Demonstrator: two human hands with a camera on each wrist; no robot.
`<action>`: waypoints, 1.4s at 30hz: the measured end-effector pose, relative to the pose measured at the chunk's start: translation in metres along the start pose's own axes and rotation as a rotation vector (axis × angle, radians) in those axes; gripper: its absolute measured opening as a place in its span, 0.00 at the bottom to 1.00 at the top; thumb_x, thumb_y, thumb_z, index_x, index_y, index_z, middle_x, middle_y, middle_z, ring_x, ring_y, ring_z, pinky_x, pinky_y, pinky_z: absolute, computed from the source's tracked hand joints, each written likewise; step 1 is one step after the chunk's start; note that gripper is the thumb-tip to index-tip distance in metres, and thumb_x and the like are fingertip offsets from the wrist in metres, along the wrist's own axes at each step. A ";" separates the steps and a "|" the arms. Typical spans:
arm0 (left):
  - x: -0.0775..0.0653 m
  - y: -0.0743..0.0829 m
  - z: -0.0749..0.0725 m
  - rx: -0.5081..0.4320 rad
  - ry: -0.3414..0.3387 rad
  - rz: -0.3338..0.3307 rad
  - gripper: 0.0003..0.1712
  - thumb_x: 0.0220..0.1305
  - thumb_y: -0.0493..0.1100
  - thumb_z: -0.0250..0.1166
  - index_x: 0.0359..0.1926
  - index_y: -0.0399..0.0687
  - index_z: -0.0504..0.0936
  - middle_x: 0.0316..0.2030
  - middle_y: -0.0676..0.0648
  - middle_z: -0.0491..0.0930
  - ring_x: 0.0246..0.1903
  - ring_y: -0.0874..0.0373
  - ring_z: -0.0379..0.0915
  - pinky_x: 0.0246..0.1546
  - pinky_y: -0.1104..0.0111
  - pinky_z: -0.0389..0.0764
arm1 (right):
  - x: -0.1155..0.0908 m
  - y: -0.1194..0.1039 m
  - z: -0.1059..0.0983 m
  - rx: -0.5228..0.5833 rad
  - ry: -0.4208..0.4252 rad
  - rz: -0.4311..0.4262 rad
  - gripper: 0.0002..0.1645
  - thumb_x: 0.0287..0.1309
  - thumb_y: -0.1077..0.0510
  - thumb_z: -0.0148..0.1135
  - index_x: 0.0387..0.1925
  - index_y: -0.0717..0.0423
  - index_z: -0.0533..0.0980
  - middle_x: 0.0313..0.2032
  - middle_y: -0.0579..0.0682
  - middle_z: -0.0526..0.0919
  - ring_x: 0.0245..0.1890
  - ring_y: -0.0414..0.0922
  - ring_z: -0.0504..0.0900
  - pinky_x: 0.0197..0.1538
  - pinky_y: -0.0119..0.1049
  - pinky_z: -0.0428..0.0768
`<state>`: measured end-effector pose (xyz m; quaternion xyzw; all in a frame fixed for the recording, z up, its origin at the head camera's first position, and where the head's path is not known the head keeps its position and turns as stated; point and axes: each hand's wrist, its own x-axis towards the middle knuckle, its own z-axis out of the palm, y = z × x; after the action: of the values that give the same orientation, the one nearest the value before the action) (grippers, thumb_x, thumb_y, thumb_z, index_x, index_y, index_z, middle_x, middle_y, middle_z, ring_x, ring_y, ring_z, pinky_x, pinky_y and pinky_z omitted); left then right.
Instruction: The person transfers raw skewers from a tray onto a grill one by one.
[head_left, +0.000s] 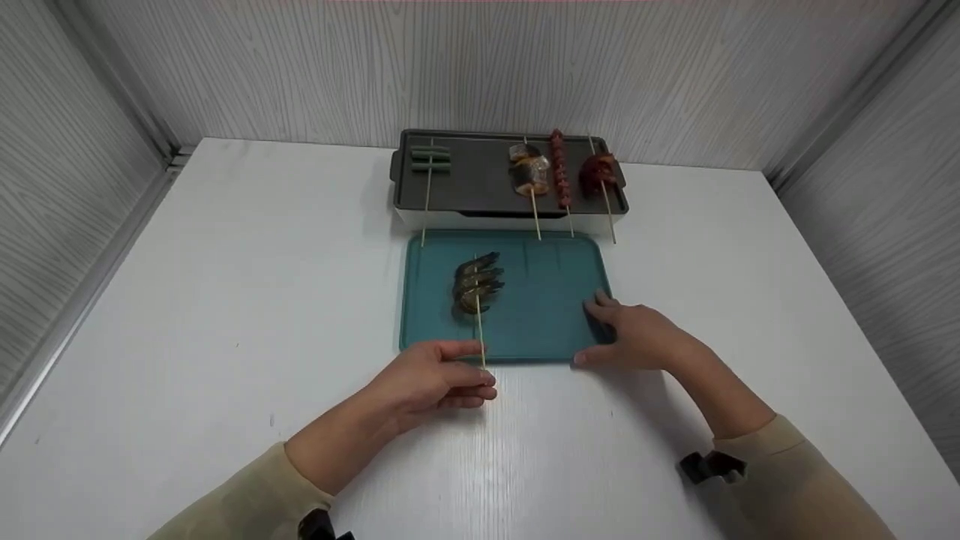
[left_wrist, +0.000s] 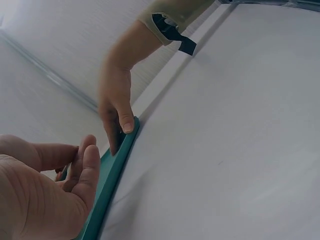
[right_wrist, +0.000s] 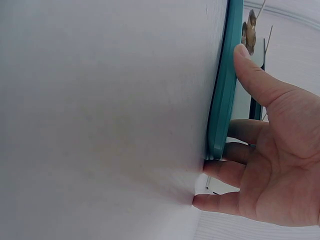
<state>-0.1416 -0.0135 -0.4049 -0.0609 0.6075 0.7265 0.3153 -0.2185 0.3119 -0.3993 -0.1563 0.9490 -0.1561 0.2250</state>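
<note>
Between the thumb and fingers of my left hand [head_left: 442, 379] is the thin wooden stick of a shrimp skewer [head_left: 478, 289]. Several dark shrimp are threaded on it, over the left half of a teal tray [head_left: 540, 300] in the head view; whether they touch its surface I cannot tell. My right hand [head_left: 637, 337] holds the tray's near right corner, its thumb at the near rim and fingers around the right side. In the right wrist view the thumb of the right hand [right_wrist: 285, 155] lies on the rim, and two fingertips touch the table.
Behind the tray stands a dark griddle [head_left: 480, 180] on a white base. On it lie a green vegetable skewer [head_left: 430, 159], a fish-like skewer [head_left: 529, 171], a red sausage-like skewer [head_left: 560, 169] and a dark red skewer [head_left: 597, 174]. Their sticks overhang the front. White table [head_left: 300, 262] surrounds everything.
</note>
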 end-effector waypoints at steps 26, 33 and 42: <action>-0.006 0.061 -0.011 0.182 0.022 0.149 0.33 0.71 0.31 0.68 0.75 0.42 0.74 0.43 0.39 0.90 0.39 0.56 0.89 0.49 0.63 0.88 | 0.001 0.002 0.000 -0.003 0.000 -0.004 0.62 0.62 0.31 0.72 0.83 0.58 0.56 0.83 0.63 0.50 0.80 0.65 0.55 0.76 0.61 0.63; 0.012 0.090 -0.014 0.228 0.030 0.158 0.33 0.74 0.33 0.67 0.76 0.46 0.74 0.41 0.43 0.90 0.41 0.56 0.89 0.51 0.63 0.87 | 0.000 0.004 0.002 -0.002 0.007 -0.003 0.64 0.61 0.30 0.72 0.83 0.59 0.55 0.83 0.63 0.50 0.80 0.65 0.55 0.76 0.61 0.63; 0.044 0.115 -0.017 0.220 0.062 0.168 0.33 0.74 0.32 0.66 0.77 0.48 0.73 0.36 0.46 0.90 0.38 0.58 0.89 0.50 0.65 0.87 | 0.000 0.002 0.001 0.001 0.003 0.004 0.63 0.62 0.30 0.72 0.83 0.58 0.55 0.83 0.62 0.49 0.80 0.66 0.55 0.77 0.62 0.62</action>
<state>-0.2427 -0.0191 -0.3328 0.0028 0.6959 0.6771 0.2391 -0.2182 0.3137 -0.4006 -0.1538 0.9496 -0.1565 0.2239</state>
